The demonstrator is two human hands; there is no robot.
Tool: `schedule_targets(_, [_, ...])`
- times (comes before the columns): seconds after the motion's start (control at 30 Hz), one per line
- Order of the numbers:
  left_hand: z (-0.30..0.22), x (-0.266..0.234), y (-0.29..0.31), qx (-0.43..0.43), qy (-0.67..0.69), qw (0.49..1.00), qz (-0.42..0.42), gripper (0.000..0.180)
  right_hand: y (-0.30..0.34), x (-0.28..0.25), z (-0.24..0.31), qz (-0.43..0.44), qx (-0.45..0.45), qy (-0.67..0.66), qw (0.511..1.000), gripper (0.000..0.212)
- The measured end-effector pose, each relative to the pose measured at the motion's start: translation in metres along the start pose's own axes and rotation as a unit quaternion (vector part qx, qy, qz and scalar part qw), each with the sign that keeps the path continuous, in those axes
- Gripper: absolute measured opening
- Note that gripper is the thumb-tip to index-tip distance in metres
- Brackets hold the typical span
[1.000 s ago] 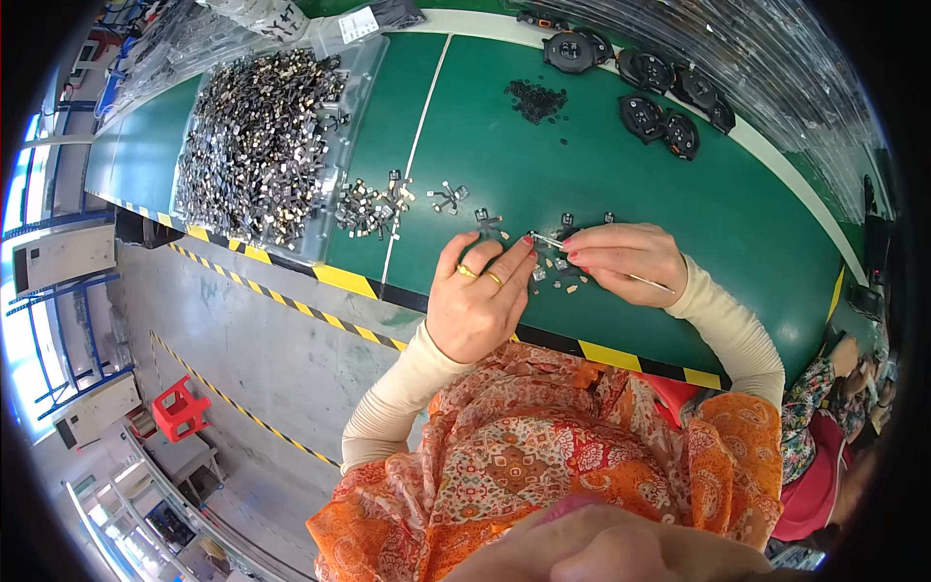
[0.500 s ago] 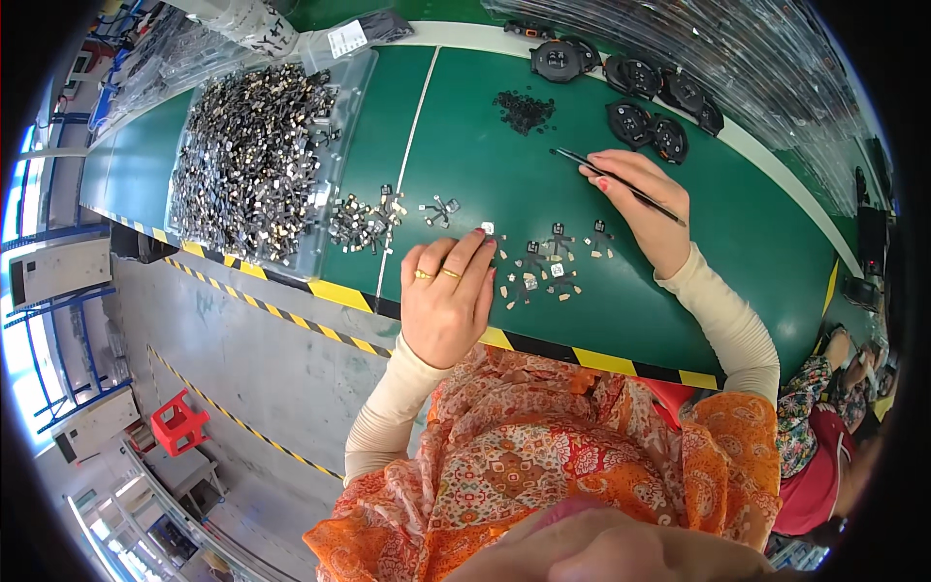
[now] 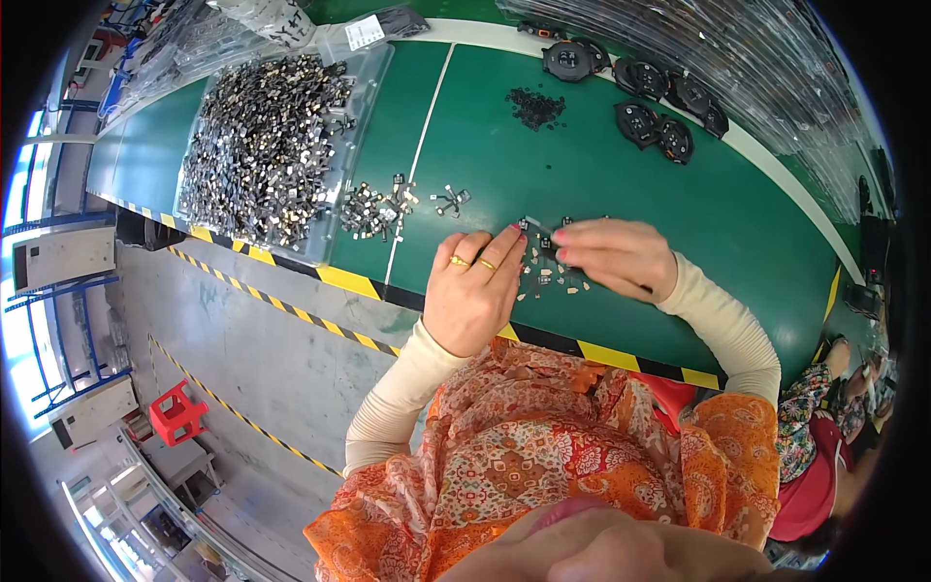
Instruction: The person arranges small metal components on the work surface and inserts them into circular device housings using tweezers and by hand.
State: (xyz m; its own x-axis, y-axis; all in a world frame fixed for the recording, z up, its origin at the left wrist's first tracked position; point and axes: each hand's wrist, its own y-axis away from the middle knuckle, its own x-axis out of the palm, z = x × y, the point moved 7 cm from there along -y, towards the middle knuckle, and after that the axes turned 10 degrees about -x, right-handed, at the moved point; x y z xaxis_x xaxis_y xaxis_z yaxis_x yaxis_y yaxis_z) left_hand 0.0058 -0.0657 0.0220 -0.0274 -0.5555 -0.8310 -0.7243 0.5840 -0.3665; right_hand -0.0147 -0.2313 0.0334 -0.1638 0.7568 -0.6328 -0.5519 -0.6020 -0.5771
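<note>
"Head view, from where I stand: what is the left hand (image 3: 475,291) doing?"

"Its fingers are bent and close together, tips down at a small dark part (image 3: 523,225) on the green bench (image 3: 737,209). Whether that grip pinches the part or only presses it, I can't tell."

"And the right hand (image 3: 621,254)?"

"Its grip is closed on a slim tool (image 3: 535,226), blurred, slanting toward the left fingertips. I can't tell whether the tip has hold of anything."

"What lies about them?"

"A cluster of small parts (image 3: 544,281), dark with pale ends, just below the right fingers and partly covered by them. A lone part (image 3: 450,201) sits up and left of the left hand, and beyond it a small heap (image 3: 373,211), beside a clear tray (image 3: 371,107) loaded with many more."

"Farther back?"

"A scatter of tiny black pieces (image 3: 536,109), well apart from both hands, and round black casings (image 3: 574,60) along the far edge. Yellow-and-black tape (image 3: 344,278) runs along the near one."
</note>
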Motion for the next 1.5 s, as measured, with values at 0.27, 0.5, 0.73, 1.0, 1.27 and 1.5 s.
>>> schedule_targets(0.27, [-0.001,0.0,0.001,0.004,-0.016,1.0,-0.003,0.035,0.006,0.011,-0.003,0.027,-0.01,-0.005,1.0,0.039])
schedule_targets(0.5, [-0.003,0.0,-0.001,0.005,-0.019,1.0,0.01,0.035,0.003,0.006,-0.006,-0.013,0.034,-0.002,0.999,0.031])
schedule_targets(0.73, [-0.005,0.001,-0.001,-0.001,-0.017,1.0,0.0,0.037,0.002,0.004,-0.008,-0.032,0.049,-0.002,0.998,0.028])
schedule_targets(1.0, [-0.001,0.003,-0.002,-0.009,0.002,1.0,0.009,0.039,0.001,0.004,-0.009,-0.035,0.062,0.004,0.997,0.026])
schedule_targets(1.27, [-0.002,0.005,0.0,0.002,-0.018,1.0,0.003,0.038,-0.001,0.003,-0.009,-0.033,0.062,-0.008,0.997,0.024])
schedule_targets(1.5, [-0.003,0.002,0.0,-0.002,-0.005,1.0,-0.013,0.036,0.002,0.004,-0.01,-0.048,0.07,-0.005,0.996,0.024])
